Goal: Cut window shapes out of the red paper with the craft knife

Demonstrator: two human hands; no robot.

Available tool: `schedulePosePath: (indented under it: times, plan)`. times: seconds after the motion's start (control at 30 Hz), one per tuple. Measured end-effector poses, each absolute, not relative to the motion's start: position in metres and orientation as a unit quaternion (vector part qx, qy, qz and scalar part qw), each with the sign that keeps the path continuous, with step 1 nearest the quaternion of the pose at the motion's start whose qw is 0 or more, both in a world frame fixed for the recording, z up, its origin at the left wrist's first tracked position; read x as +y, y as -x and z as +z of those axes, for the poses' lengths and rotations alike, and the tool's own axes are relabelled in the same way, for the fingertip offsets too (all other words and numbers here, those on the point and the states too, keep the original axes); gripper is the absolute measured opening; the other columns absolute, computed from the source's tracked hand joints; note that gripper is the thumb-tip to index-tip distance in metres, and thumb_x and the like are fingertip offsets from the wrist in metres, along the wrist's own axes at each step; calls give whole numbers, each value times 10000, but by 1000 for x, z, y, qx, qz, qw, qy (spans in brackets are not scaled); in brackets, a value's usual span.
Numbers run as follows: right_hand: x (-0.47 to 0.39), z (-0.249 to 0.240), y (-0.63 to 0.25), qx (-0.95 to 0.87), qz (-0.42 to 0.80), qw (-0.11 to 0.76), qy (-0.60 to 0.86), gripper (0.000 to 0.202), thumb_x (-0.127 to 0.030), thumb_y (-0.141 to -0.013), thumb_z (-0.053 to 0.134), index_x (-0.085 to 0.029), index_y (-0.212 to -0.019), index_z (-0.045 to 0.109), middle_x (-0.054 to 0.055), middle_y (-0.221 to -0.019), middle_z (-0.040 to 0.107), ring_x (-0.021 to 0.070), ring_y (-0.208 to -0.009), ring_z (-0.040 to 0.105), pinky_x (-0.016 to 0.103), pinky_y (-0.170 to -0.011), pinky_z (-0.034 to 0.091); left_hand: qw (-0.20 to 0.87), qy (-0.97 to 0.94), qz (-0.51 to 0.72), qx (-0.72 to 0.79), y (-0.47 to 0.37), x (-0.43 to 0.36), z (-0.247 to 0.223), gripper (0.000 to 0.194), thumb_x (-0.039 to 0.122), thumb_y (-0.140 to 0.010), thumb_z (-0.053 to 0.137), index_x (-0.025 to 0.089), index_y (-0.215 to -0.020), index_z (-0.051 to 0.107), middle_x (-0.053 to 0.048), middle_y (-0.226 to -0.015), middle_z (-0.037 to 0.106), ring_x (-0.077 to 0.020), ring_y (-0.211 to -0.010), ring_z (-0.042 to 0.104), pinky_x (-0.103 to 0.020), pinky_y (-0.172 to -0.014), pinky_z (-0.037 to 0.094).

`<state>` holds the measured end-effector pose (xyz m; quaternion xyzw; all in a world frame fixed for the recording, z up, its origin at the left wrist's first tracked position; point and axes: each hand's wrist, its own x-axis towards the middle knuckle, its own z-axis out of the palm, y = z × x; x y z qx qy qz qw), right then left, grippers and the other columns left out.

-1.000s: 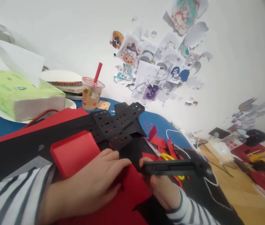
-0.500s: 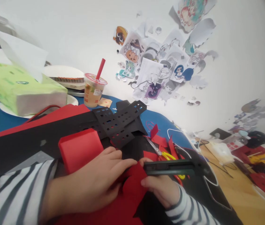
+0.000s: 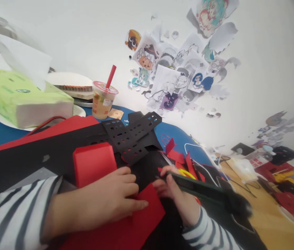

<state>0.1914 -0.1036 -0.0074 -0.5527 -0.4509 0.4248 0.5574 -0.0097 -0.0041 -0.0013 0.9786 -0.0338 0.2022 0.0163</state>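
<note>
My left hand [image 3: 107, 201] presses on a red paper sheet [image 3: 150, 210], its index finger stretched along the paper and its thumb hidden. A dark green long-handled tool [image 3: 201, 185], blurred at its far end, is gripped in my right hand [image 3: 174, 187], just right of the sheet's edge and apart from it. Behind my left hand stands a folded red paper piece [image 3: 93, 163]. Beyond it, cut-out black card strips [image 3: 133, 135] lie crossed. Yellow-handled scissors [image 3: 185, 173] are partly hidden behind my right hand.
At the back left are a green tissue pack [image 3: 27, 100] and a cup with a red straw [image 3: 102, 104]. Red scraps [image 3: 175, 155] and a white cable [image 3: 201, 165] lie right of the black strips. Paper drawings [image 3: 167, 78] hang on the wall.
The long tool has swung, its far end now lower and blurred. My right hand has moved off the red sheet, whose raised corner now lies flatter. The folded red piece has shifted slightly right.
</note>
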Motion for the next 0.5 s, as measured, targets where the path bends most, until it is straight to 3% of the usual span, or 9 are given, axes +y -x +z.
schedulePosePath:
  times: [0.13, 0.2, 0.3, 0.5]
  plan:
    - [-113, 7, -200, -623, 148, 548, 539, 380, -550, -817, 596, -226, -1016, 590, 19, -770, 646, 152, -636, 595, 273, -607, 489, -6, -981, 175, -81, 10, -4, 9, 185, 183, -923, 494, 259, -993, 648, -13, -762, 591, -167, -706, 483, -318, -681, 365]
    - [-123, 13, -198, -684, 99, 521, 500, 323, -518, -839, 573, -242, -988, 650, 34, -802, 662, 176, -707, 610, 300, -687, 495, -9, -984, 156, -88, 10, -5, 15, 165, 206, -923, 507, 265, -973, 653, -12, -766, 591, -170, -725, 493, -316, -659, 371]
    - [-133, 14, -189, -739, 140, 473, 458, 234, -407, -869, 526, -241, -917, 684, 38, -742, 675, 180, -706, 631, 290, -685, 497, -19, -984, 145, -105, 10, -7, 18, 169, 207, -925, 504, 254, -975, 658, -19, -837, 630, -179, -777, 524, -328, -660, 387]
    - [-131, 3, -177, -762, 246, 392, 453, 70, -269, -755, 599, -203, -776, 609, 12, -634, 648, 134, -560, 608, 224, -551, 481, -14, -972, 171, -162, 7, -4, 9, 201, 191, -938, 473, 188, -931, 674, -34, -917, 694, -175, -859, 584, -347, -669, 424]
